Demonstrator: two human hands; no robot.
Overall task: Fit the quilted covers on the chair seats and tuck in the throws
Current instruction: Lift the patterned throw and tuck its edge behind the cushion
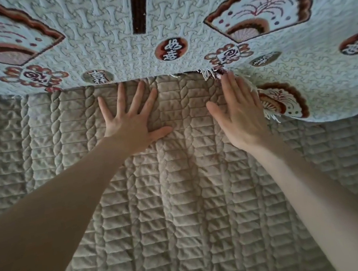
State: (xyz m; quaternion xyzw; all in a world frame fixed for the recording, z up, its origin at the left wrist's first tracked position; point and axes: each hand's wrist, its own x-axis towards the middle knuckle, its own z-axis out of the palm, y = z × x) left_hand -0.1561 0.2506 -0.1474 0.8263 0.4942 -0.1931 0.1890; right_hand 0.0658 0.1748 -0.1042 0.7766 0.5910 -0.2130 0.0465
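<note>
Beige quilted cover under two flat, empty hands: the fringed edge of the throw runs crosswise just beyond the spread left hand, touching straight fingertips of the right hand.

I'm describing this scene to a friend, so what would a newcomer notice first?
The pale throw with red-brown fan motifs fills the top. Below it, the left hand lies flat, fingers spread, on the beige quilted cover, while the right hand touches the throw's fringe at centre right.
</note>
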